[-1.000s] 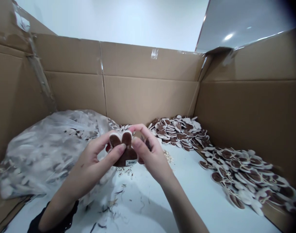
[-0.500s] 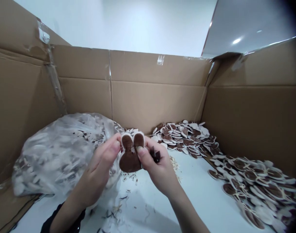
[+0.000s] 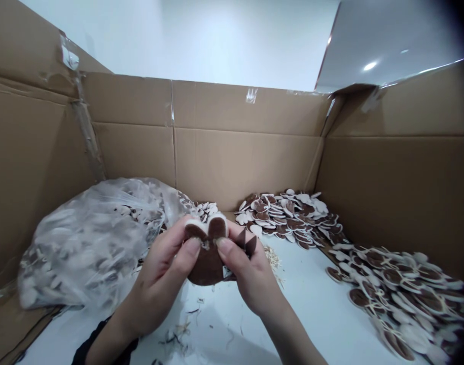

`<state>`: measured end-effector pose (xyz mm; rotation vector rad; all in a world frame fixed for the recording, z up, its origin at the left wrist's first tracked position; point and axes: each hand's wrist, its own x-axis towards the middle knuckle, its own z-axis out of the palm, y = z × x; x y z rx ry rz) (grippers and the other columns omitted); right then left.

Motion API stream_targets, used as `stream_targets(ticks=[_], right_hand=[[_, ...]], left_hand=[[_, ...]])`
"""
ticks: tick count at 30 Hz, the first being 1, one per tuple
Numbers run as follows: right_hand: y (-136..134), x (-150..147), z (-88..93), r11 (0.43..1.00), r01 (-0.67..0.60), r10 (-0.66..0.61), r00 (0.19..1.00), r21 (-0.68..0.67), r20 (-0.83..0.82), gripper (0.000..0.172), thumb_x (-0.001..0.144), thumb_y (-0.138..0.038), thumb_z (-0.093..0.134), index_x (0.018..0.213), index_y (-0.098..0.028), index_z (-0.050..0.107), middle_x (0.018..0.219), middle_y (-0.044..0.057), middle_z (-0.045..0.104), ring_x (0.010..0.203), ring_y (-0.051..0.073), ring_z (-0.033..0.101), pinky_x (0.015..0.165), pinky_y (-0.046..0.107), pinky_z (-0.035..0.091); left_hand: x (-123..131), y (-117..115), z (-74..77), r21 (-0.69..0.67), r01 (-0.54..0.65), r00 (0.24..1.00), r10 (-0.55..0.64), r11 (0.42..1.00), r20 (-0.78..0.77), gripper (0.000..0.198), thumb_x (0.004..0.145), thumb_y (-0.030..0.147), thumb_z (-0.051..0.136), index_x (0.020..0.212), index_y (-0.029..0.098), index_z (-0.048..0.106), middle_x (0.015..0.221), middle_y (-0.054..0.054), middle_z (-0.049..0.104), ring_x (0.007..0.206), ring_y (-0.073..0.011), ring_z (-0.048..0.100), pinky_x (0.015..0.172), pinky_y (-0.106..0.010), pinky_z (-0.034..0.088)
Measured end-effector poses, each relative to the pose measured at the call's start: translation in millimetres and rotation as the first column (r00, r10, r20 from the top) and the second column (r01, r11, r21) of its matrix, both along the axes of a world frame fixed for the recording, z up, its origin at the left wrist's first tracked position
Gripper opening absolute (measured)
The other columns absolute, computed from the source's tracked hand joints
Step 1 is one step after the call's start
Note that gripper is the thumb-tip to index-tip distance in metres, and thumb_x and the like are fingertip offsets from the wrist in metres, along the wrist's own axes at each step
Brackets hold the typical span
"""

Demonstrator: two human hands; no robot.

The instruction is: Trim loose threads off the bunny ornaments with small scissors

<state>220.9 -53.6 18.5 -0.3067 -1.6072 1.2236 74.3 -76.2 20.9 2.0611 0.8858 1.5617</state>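
A brown rabbit-shaped plush piece [image 3: 205, 266] with two white-edged ears is held up in front of me, above the white table. My left hand [image 3: 165, 271] pinches it from the left, thumb pressed near the base of an ear. On the other side my right hand [image 3: 247, 271] grips it between thumb and fingers. Two dark pointed tips [image 3: 247, 242], like the blades of small thread snips, stick up from between the right-hand fingers; the rest of that object is hidden. A small pale tuft shows between both thumbs.
On the left lies a clear plastic bag [image 3: 91, 243] full of similar pieces. Loose brown-and-white pieces form a pile [image 3: 288, 215] at the back and another pile [image 3: 406, 289] at right. Cardboard walls [image 3: 247, 157] surround the white table [image 3: 311, 309]. Thread scraps [image 3: 178, 334] lie near the front.
My left thumb has come onto the front of the rabbit-shaped piece, opposite the right thumb. The piece sits slightly lower, its left ear tipped outward.
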Motion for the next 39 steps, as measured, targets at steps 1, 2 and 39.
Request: stream_targets(ticks=[1, 2, 39], right_hand=[[-0.9, 0.8, 1.0, 1.0, 0.026, -0.026, 0.999, 0.01, 0.022, 0.025, 0.093, -0.041, 0.051, 0.078, -0.021, 0.052, 0.069, -0.002, 0.043, 0.06, 0.012, 0.038, 0.056, 0.024, 0.035], [-1.7, 1.7, 2.0, 0.997, 0.068, -0.07, 0.996, 0.035, 0.058, 0.025, 0.093, -0.04, 0.05, 0.078, -0.021, 0.052, 0.07, -0.002, 0.044, 0.061, 0.013, 0.039, 0.057, 0.024, 0.036], [-8.2, 5.8, 2.1, 0.97, 0.209, -0.231, 0.955, 0.127, 0.189, 0.016, 0.083, -0.012, 0.047, 0.071, -0.021, 0.041, 0.063, -0.005, 0.039, 0.056, 0.011, 0.033, 0.049, 0.023, 0.029]], left_hand=[[0.1, -0.2, 0.7, 0.003, -0.017, 1.0, 0.017, 1.0, -0.011, 0.024, 0.101, 0.028, 0.039, 0.083, 0.023, 0.053, 0.077, 0.002, 0.055, 0.069, -0.0129, 0.053, 0.064, -0.023, 0.047], [0.1, -0.6, 1.7, 0.008, -0.044, 0.999, 0.044, 0.999, -0.029, 0.024, 0.1, 0.028, 0.039, 0.081, 0.022, 0.051, 0.076, 0.002, 0.053, 0.068, -0.0128, 0.052, 0.062, -0.023, 0.046], [9.2, -1.7, 6.6, 0.18, -0.166, 0.964, 0.198, 0.97, -0.179, 0.026, 0.096, 0.017, 0.033, 0.073, 0.02, 0.043, 0.068, 0.002, 0.048, 0.06, -0.0127, 0.048, 0.057, -0.024, 0.042]])
